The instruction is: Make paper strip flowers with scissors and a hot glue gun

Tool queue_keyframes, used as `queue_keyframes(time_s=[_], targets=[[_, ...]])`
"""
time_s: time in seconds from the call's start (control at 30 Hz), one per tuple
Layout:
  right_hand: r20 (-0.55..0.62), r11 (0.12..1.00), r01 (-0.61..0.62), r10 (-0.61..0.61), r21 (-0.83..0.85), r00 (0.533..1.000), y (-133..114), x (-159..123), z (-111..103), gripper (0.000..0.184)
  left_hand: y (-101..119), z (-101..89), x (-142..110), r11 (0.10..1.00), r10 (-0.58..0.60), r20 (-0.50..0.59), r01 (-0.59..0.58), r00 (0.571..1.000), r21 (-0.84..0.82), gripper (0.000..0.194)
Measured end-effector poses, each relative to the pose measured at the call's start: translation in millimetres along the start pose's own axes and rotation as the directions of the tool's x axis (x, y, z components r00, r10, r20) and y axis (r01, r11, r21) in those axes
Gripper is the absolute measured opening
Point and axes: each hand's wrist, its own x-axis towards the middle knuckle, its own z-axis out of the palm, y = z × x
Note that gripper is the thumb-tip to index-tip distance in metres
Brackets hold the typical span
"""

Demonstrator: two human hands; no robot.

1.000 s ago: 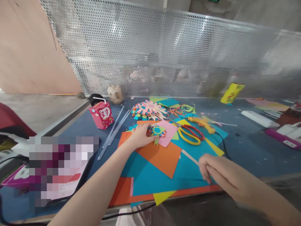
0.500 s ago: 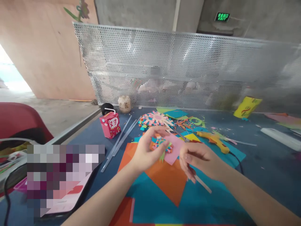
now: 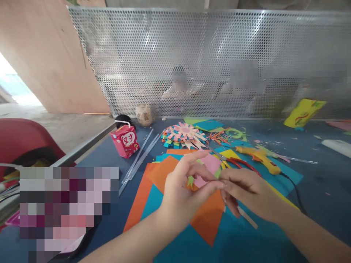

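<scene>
My left hand point(image 3: 186, 186) is bent inward above the coloured paper, thumb and finger pressed together at the fingertips of my right hand. Whatever is between those fingertips is too small or hidden to make out. My right hand point(image 3: 246, 191) is closed, and a narrow pale paper strip point(image 3: 248, 218) sticks out below its curled fingers. Behind my left hand lies a pink paper piece point(image 3: 212, 163), with green paper bits point(image 3: 190, 181) partly covered by the fingers. Orange paper point(image 3: 211, 226) and blue paper sheets point(image 3: 181, 244) are spread underneath.
Red-handled scissors point(image 3: 241, 160) and a yellow glue gun point(image 3: 263, 162) with a cord lie behind my right hand. Stacked paper flowers point(image 3: 183, 133), clear glue sticks point(image 3: 144, 155) and a pink drink carton point(image 3: 125, 140) are farther back. A perforated metal panel point(image 3: 164, 47) borders the table.
My hands have come together; the left moved right, from beside a small fringed paper flower to the right fingertips, and its fingers closed. The camera view has tipped down slightly.
</scene>
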Motion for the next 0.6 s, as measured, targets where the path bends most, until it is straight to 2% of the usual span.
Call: queue_keyframes(time_s=[0.07,0.13,0.17,0.23,0.3,0.33,0.37,0.4,0.47,0.53,0.6], targets=[[0.057,0.999,-0.019,0.017,0.038,0.998,2.3,-2.3,-1.9,0.037,-1.3,1.8,-2.5,0.995,0.088,0.002,-0.088,0.996,0.046,0.050],[0.104,0.995,0.021,-0.031,0.097,0.994,5.7,-5.0,-7.2,0.039,-1.0,2.4,-4.6,0.986,0.139,0.056,-0.143,0.989,0.086,0.047],[0.089,0.988,0.076,-0.089,0.135,0.992,7.3,-6.4,-11.2,0.039,-0.2,2.6,-5.8,0.982,0.143,0.106,-0.155,0.984,0.109,0.040],[-0.043,0.958,0.224,-0.220,0.180,0.975,9.4,-8.3,-21.2,0.040,2.2,4.2,-9.4,0.972,0.147,0.258,-0.188,0.955,0.141,0.027],[-0.196,0.938,0.315,-0.285,0.141,0.938,9.4,-8.3,-31.9,0.039,3.6,8.5,-16.0,0.945,0.208,0.449,-0.297,0.869,0.137,0.019],[-0.252,0.941,0.321,-0.286,0.111,0.925,8.8,-7.5,-36.7,0.037,3.3,11.7,-20.5,0.915,0.261,0.543,-0.384,0.798,0.123,0.020],[-0.294,0.954,0.294,-0.265,0.059,0.918,7.9,-6.1,-40.9,0.036,2.1,15.3,-25.4,0.862,0.331,0.590,-0.490,0.736,0.129,0.020],[-0.332,0.968,0.252,-0.238,-0.001,0.913,6.9,-4.3,-44.3,0.035,0.2,19.1,-30.3,0.813,0.329,0.674,-0.561,0.662,0.154,0.024],[-0.401,0.982,0.142,-0.182,-0.128,0.898,5.6,0.2,-49.2,0.036,-4.3,25.6,-38.2,0.766,0.386,0.737,-0.638,0.556,0.080,0.027],[-0.465,0.951,-0.026,-0.127,-0.308,0.876,6.4,5.0,-53.2,0.038,-7.4,28.4,-40.4,0.732,0.399,0.735,-0.673,0.549,0.105,0.025],[-0.511,0.871,-0.188,-0.082,-0.454,0.856,10.8,8.8,-58.1,0.037,-6.9,26.2,-35.5,0.672,0.424,0.717,-0.723,0.553,0.160,0.017]])
